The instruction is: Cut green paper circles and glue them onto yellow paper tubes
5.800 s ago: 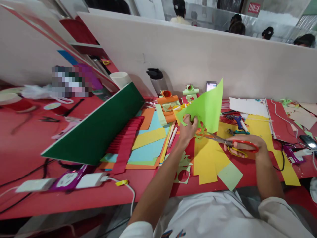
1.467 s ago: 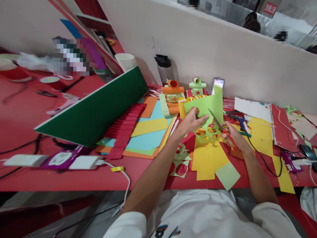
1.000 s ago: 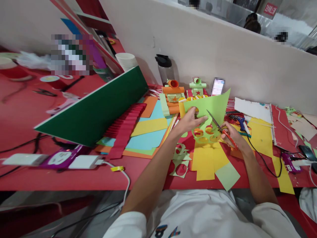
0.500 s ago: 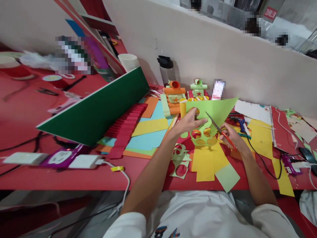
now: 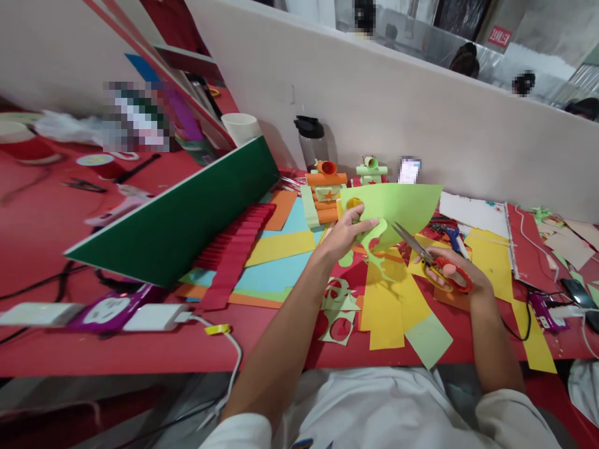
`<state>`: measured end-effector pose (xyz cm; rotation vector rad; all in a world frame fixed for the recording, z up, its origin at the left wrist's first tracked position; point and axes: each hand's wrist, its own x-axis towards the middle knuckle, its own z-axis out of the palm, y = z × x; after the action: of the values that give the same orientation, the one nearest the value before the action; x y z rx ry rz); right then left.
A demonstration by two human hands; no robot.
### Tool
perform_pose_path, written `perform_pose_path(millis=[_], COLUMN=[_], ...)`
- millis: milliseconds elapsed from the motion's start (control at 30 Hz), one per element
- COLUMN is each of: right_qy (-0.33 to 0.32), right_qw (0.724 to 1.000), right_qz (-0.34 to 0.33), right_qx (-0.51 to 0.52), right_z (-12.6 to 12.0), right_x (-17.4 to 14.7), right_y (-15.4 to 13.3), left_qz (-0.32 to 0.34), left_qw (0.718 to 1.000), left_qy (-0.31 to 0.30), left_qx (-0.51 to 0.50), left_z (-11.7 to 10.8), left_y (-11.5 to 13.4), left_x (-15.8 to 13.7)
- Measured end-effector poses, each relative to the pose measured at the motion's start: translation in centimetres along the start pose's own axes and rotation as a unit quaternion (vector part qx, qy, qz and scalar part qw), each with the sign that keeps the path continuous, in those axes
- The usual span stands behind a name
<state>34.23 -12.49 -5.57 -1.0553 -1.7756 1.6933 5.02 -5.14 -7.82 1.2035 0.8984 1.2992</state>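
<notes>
Pinching lime-green paper sheet (image 5: 412, 209) with left fingers (image 5: 365, 226); grasping red-and-yellow-handled scissors (image 5: 426, 256) with right fingers (image 5: 450, 269), pointing blades (image 5: 408, 236) toward sheet above surface (image 5: 187, 354)

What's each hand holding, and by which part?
Left hand: bright green sheet, by its lower left part. Right hand: scissors, by the red and yellow handles.

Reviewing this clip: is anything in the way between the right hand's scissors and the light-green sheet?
Nothing visible. The scissors in the right hand point at the light-green sheet, their tips overlapping it in view. The left hand grips the sheet's left side, beyond the tips, not between.
</notes>
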Motion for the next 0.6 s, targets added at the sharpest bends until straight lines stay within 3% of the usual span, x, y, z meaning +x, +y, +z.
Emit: perform_pose_path(millis=[67,133,233,333,400,467,533,600], right_qy=[0.027,0.104,0.245,0.325,0.348,0.346,0.317,0.258], right_qw=[0.999,0.989,0.945,0.907,0.901,0.909,0.929,0.955], right_qz=[-0.045,-0.105,-0.211,-0.259,-0.254,-0.230,-0.193,-0.149], right_qx=[0.015,0.026,0.051,0.062,0.052,0.034,0.010,-0.014], right_z=[-0.8,-1.6,-2.4,-2.9,-2.9,-2.7,-2.4,-1.9], right_x=[-0.8,-1.3,-0.9,0.1,0.7,1.1,1.4,1.7], right_y=[0.7,1.4,1.7,1.2,1.0,1.0,1.1,1.4], left_qz=[-0.034,-0.056,-0.068,-0.111,-0.141,-0.157,-0.151,-0.123], left_qw=[0.994,0.985,0.976,0.965,0.954,0.925,0.880,0.854], left_qy=[-0.078,-0.126,-0.160,-0.201,-0.252,-0.346,-0.442,-0.484], left_qx=[-0.063,-0.104,-0.134,-0.124,-0.080,-0.002,0.084,0.146], left_z=[-0.3,-0.8,-1.8,-2.6,-2.7,-2.4,-1.8,-1.0], left_y=[0.4,0.6,-0.1,-0.9,-1.1,-0.9,-0.8,-1.0], left_x=[-0.1,-0.4,-1.2,-2.0,-2.0,-1.5,-0.7,0.2])
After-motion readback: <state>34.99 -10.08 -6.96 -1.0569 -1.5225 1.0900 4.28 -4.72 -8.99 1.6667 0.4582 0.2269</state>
